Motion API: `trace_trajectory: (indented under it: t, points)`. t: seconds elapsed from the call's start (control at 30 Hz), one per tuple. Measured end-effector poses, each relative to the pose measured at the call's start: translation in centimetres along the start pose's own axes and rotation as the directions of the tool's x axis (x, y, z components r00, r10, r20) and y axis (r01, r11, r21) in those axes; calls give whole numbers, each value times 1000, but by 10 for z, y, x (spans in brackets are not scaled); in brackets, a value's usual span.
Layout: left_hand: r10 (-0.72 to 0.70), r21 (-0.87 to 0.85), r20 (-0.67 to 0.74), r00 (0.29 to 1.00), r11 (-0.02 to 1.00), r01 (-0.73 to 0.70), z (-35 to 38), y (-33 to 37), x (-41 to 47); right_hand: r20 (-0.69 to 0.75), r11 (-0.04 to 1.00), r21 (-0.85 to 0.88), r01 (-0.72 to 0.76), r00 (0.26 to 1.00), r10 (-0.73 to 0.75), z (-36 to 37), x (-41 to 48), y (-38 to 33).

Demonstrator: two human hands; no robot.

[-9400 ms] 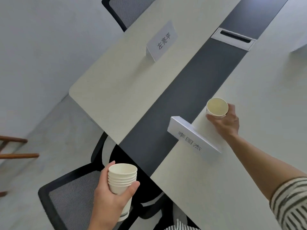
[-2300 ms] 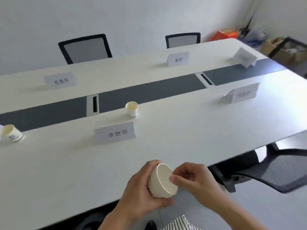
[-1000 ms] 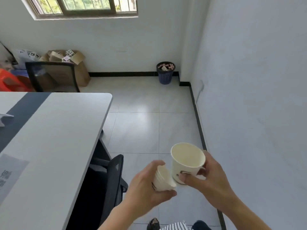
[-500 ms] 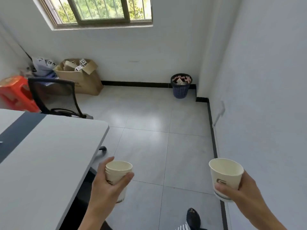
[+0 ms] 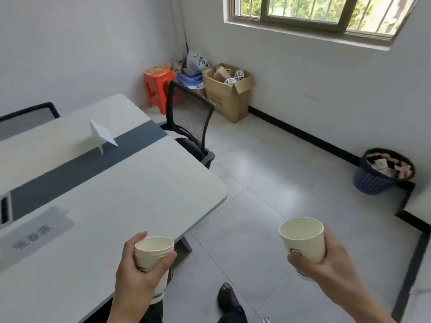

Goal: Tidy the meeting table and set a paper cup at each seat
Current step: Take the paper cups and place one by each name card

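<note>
My left hand (image 5: 137, 279) grips a short stack of cream paper cups (image 5: 152, 252) upright, just off the near corner of the white meeting table (image 5: 121, 206). My right hand (image 5: 326, 269) holds a single paper cup (image 5: 303, 241) upright over the floor, well to the right of the table. A flat name card (image 5: 37, 231) lies on the table near its left edge, and a standing name card (image 5: 101, 135) sits beyond the dark centre strip (image 5: 77, 169).
A black mesh chair (image 5: 189, 127) stands at the table's end and another chair (image 5: 28, 115) at the far side. An orange stool (image 5: 158, 87), a cardboard box (image 5: 229, 94) and a blue waste basket (image 5: 382, 173) line the walls. Grey tiled floor lies to the right.
The view has swung left, bringing the table end back into sight. Both hands keep their cups, held apart, and the right cup sits a little higher in view.
</note>
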State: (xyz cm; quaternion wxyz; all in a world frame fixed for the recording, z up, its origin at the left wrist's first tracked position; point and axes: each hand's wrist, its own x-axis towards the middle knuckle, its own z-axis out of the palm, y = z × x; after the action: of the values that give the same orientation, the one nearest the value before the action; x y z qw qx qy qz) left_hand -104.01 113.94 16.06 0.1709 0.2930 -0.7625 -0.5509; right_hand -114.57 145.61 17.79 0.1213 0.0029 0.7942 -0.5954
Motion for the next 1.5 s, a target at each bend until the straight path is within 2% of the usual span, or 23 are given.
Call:
trace_trajectory:
  t: [0.13, 0.33, 0.5, 0.67, 0.8, 0.93, 1.0, 1.1, 1.2, 1.5]
  points:
    - [-32, -20, -83, 996, 999, 30, 4, 11, 52, 115, 995, -37, 88, 990, -83, 28, 64, -32]
    - [-66, -54, -191, 979, 997, 56, -1, 40, 121, 269, 986, -74, 152, 955, -127, 63, 160, -73]
    - [-168, -97, -383, 908, 985, 141, -8, 42, 155, 452, 974, -122, 191, 884, -117, 102, 245, -95]
    - [-266, -141, -559, 785, 964, 226, -4, 44, 163, 680, 943, -180, 280, 728, -87, 161, 334, -115]
    - [-334, -197, -683, 650, 941, 276, -8, 49, 152, 833, 923, -147, 355, 548, -79, 231, 377, -141]
    - [-378, -216, -782, 495, 910, 354, -18, 44, 131, 919, 902, -102, 420, 387, -76, 310, 381, -161]
    - [-400, -229, -800, 447, 893, 388, -26, 33, 124, 936, 885, -95, 456, 344, -78, 353, 376, -165]
    - [-437, -262, -804, 403, 869, 421, -44, 15, 123, 947, 850, -106, 515, 314, -72, 419, 360, -169]
    - [-466, -292, -781, 416, 861, 417, -72, -7, 135, 952, 835, -129, 536, 303, -48, 484, 343, -170]
    - [-567, -413, -688, 453, 819, 398, -168, -76, 188, 922, 811, -212, 545, 386, -18, 673, 323, -158]
